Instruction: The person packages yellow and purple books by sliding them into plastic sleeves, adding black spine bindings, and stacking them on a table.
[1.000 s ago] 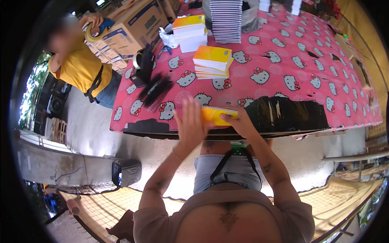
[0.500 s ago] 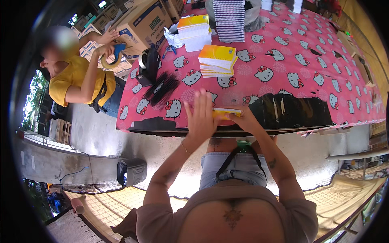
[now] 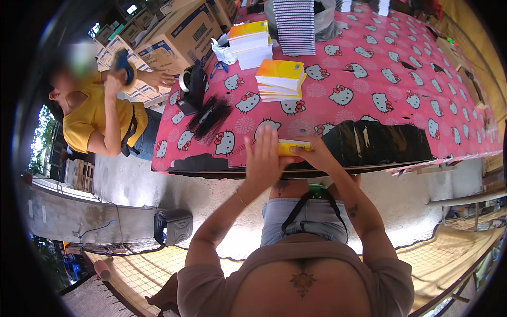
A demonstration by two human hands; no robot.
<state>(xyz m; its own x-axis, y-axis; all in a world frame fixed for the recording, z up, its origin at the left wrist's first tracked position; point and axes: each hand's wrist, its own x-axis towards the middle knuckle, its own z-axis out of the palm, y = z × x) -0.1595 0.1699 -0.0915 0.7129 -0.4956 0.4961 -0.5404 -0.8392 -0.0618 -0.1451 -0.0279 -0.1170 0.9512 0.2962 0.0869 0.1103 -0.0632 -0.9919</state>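
Near the table's front edge, my right hand point(image 3: 316, 155) is closed round the right part of a small yellow-covered pad of paper point(image 3: 293, 143). My left hand point(image 3: 263, 161) stands at the pad's left end, its fingers stretched out and its palm side against the pad. Beyond them lies an uneven stack of yellow-covered pads point(image 3: 280, 77). Another taller pile of such pads point(image 3: 250, 44) stands behind it, to the left. Black spiral binding coils point(image 3: 210, 117) lie in a heap left of my hands.
A black tape dispenser point(image 3: 192, 89) and blue pliers point(image 3: 218, 68) sit on the pink patterned table cover point(image 3: 359, 79). At the back rises a tall stack of spiral-bound pads point(image 3: 294, 26). On the left, a person in yellow point(image 3: 103, 113) holds a blue tape gun point(image 3: 124, 66) beside a carton point(image 3: 179, 37).
My left hand has come down slightly along the pad's end, which both hands still touch. The person on the left has raised the tape gun away from the carton.
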